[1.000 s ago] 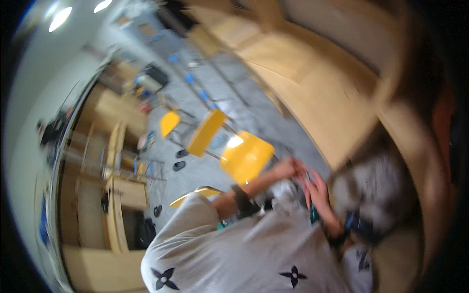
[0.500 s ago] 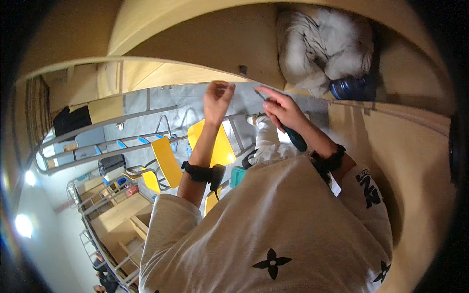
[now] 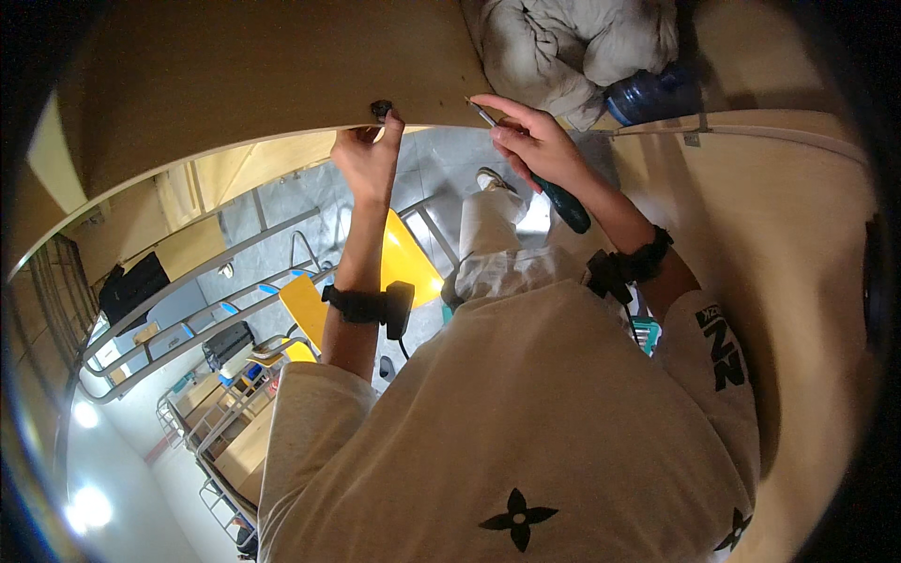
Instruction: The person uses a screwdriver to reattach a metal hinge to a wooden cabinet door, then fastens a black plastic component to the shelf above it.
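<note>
1. The right grip (image 3: 542,150) is curled around a screwdriver (image 3: 565,205): the dark green handle sticks out behind the palm, and the thin metal shaft runs forward beside the outstretched index finger, its tip close to that fingertip.
2. The left grip (image 3: 368,167) is at the edge of a wooden board (image 3: 282,70), its thumb up at a small dark fitting (image 3: 381,109); I cannot tell whether the partly hidden fingers clasp the edge.
3. The screwdriver's tip is to the right of the left grip, apart from the fitting.
4. Beyond the right grip lies a whitish cloth bundle (image 3: 554,56), with a dark blue container (image 3: 654,97) beside it.
5. Below the left grip, partly behind its forearm, is a yellow chair (image 3: 410,261).
</note>
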`<state>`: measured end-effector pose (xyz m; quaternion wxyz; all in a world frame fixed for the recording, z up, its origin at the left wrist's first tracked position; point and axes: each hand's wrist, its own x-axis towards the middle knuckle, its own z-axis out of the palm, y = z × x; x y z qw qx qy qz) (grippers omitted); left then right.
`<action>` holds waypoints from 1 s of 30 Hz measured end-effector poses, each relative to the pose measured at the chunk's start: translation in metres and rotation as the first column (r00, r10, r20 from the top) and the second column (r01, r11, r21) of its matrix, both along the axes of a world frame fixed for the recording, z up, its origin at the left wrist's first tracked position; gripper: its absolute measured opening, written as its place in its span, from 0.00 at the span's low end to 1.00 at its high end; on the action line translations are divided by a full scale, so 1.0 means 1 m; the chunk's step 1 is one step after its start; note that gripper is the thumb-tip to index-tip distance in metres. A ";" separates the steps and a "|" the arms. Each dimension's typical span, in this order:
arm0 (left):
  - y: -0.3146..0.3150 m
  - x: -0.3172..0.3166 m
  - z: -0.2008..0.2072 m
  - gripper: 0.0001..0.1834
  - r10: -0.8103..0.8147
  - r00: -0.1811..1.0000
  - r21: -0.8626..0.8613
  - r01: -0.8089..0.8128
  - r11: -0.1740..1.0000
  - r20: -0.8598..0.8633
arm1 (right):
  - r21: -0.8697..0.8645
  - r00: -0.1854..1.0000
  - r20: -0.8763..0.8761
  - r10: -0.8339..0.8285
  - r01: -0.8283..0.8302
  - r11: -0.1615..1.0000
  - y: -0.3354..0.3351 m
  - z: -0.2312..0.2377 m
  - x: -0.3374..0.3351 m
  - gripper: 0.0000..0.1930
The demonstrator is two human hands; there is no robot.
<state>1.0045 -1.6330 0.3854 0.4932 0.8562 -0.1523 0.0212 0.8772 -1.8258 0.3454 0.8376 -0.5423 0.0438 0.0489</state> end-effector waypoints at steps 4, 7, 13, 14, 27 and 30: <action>-0.001 -0.002 -0.003 0.12 0.052 0.997 -0.049 -0.050 0.998 0.050 | 0.011 1.000 -0.002 0.014 -0.014 1.000 0.008 -0.015 0.003 0.23; -0.010 -0.007 0.003 0.10 0.070 0.988 0.026 -0.075 0.997 0.136 | 0.022 0.999 0.039 0.026 -0.027 0.999 0.013 -0.029 0.013 0.23; -0.018 -0.014 -0.002 0.08 0.093 0.987 -0.014 -0.092 0.996 0.131 | -0.007 0.985 0.142 0.093 -0.093 0.996 0.021 -0.041 0.038 0.22; -0.017 -0.013 -0.005 0.09 0.088 0.986 -0.020 -0.086 0.996 0.140 | 0.011 0.980 0.167 0.112 -0.115 0.993 0.021 -0.044 0.039 0.22; -0.016 -0.020 -0.006 0.15 0.030 0.983 0.013 -0.033 0.999 0.181 | 0.437 0.966 0.115 0.233 -0.260 0.861 0.015 -0.039 0.040 0.22; -0.019 -0.020 -0.009 0.15 0.055 0.981 0.034 -0.063 0.997 0.188 | 0.493 0.952 0.150 0.268 -0.307 0.814 0.012 -0.044 0.045 0.25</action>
